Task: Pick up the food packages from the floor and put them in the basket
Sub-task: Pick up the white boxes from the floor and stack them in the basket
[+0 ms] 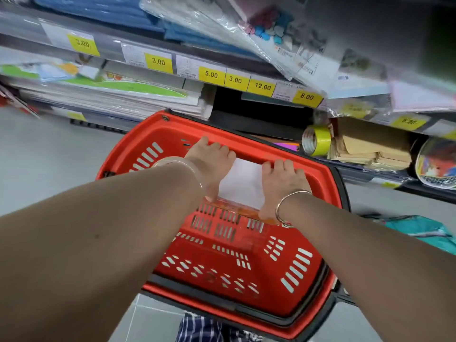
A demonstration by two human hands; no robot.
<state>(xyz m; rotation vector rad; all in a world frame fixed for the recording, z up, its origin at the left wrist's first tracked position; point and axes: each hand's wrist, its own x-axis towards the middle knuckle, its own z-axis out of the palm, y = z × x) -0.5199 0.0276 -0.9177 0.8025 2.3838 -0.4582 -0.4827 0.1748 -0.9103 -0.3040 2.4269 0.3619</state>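
A person is leaning over a red plastic shopping basket (pixel 222 255) that is sitting on a grey shop floor, seen from a camera on their head. Both bare arms are reaching down into the basket. The left hand (pixel 209 164) and the right hand (pixel 283 186) are each gripping one side of a flat food package (pixel 243 183), fingers curled over its far edge and thumbs along the near edge. The package is showing a white face with an orange strip along the edge nearest the person. It is sitting inside the basket, against the far wall, low over the slotted bottom; whether it is resting there yet cannot be told. It appears light, thin and fairly stiff, with a smooth wrapper that could slide, so holding it by the two opposite sides seems sensible. A bangle is circling each wrist. Beyond the basket, shelves (pixel 172 67) with yellow price tags are holding stationery. To the right of the basket, a teal packet (pixel 417 228) is lying on the floor.
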